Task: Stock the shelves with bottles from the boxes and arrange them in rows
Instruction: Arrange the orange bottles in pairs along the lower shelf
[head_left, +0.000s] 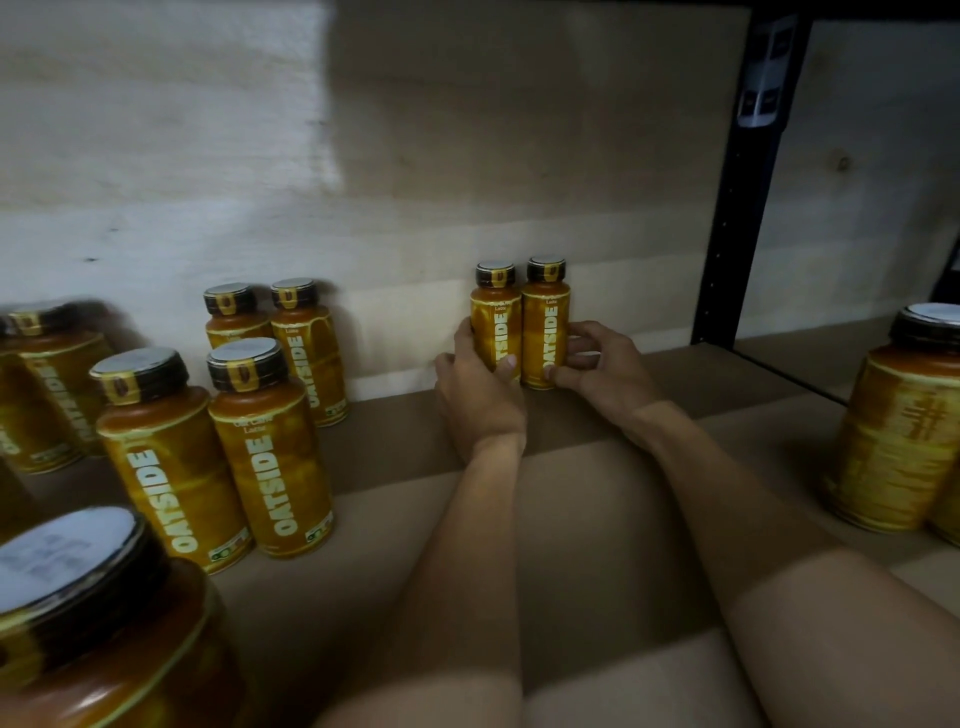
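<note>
Both my arms reach to the back of the brown board shelf (571, 519). Two small amber bottles with yellow OATSIDE labels and dark caps stand upright there, touching each other and close against the pale wooden back panel (208, 182).

My left hand (478, 395) wraps the left bottle (496, 322). The thumb lies across the front of the label and the fingers curl round the far side, their tips out of my sight. My right hand (602, 371) grips the right bottle (545, 317) low down, thumb pressed at the front near the base and fingers bent round its right flank. (My hands cover the bottoms of both, so I cannot tell whether they sit flat on the board.)

Well apart to the left stands a block of four bottles (270, 467) of the same kind, two by two; the rear left one is half hidden behind a front one. Further left, a blurred bottle (47, 384) is smeared and clipped by the frame edge. In the bottom-left corner a close bottle (93, 623) looms out of focus, its cap print unreadable and its body cut away. At the right edge a cut-off bottle (898, 431) shows a label too blurred to read.

A black metal upright post (737, 208) rises right of the pair; the tag near its top is too dim to make out.
</note>
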